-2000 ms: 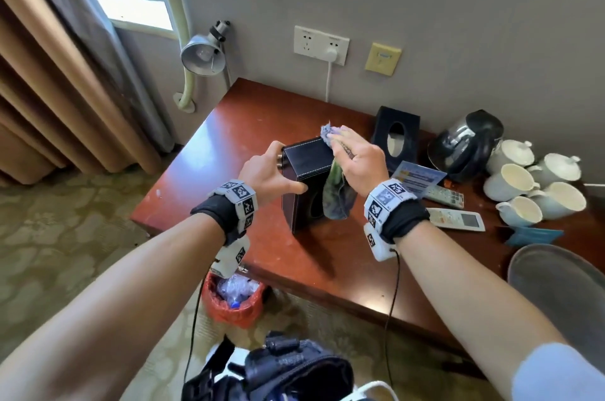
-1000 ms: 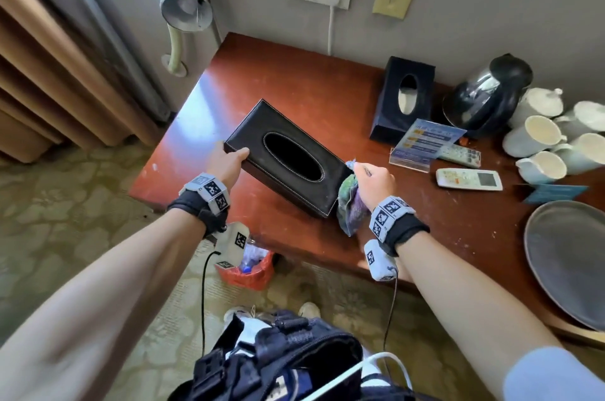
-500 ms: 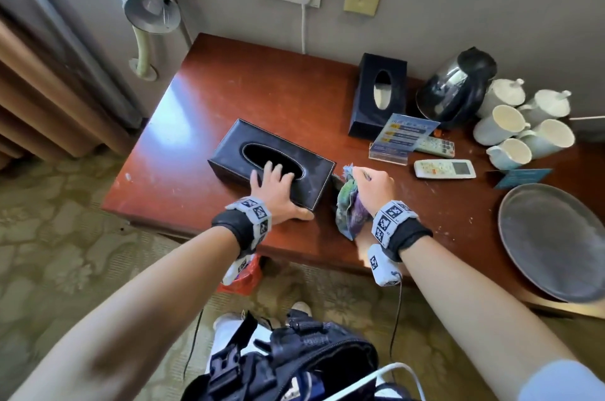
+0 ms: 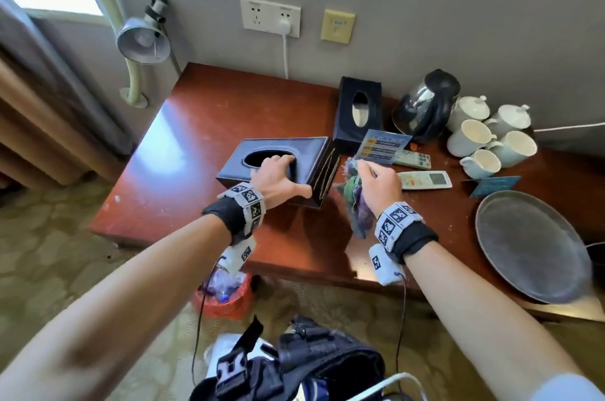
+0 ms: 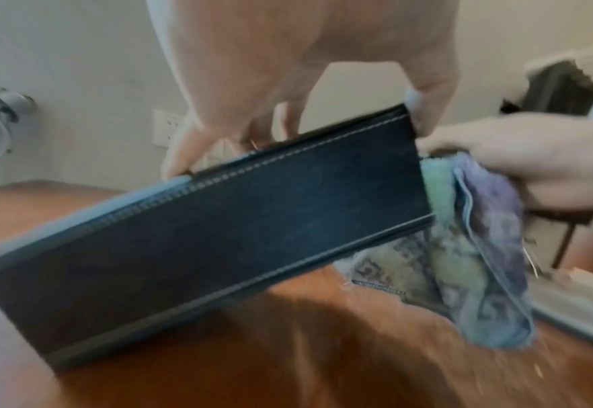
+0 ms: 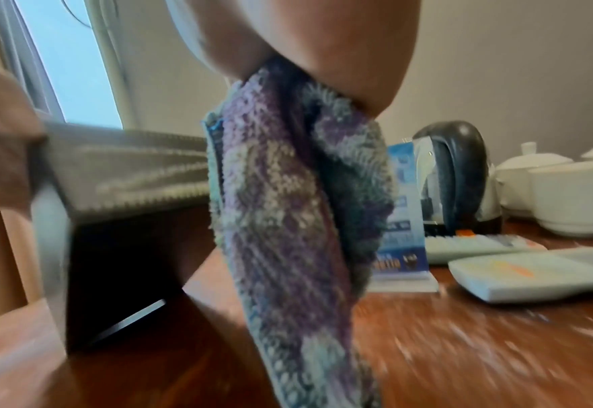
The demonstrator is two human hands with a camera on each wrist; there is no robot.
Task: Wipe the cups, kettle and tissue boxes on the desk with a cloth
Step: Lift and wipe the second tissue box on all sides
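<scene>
A long black tissue box [image 4: 229, 168] lies near the desk's middle, and its right end looks raised. My left hand [image 4: 278, 176] grips it, fingers hooked into the oval opening and thumb on the near side. My right hand [image 4: 376, 181] holds a purple-green cloth [image 4: 357, 207] beside the box's right end. The left wrist view shows the box's stitched side [image 5: 218, 234] next to the cloth [image 5: 480, 262]. A second black tissue box [image 4: 360, 109] stands upright behind. The kettle [image 4: 425, 106] and white cups [image 4: 468, 138] sit at the back right.
Between the boxes and cups are a blue card stand [image 4: 383, 147] and two remotes [image 4: 425, 179]. White lidded pots [image 4: 510, 116] stand by the wall and a grey tray [image 4: 530, 243] at the front right. A lamp [image 4: 144, 40] is at the left, a red bin [image 4: 226, 296] below.
The box went from standing on end to lying flat. My left hand moved from its near side to hook into the opening, and the box turned. The right hand rose with the cloth.
</scene>
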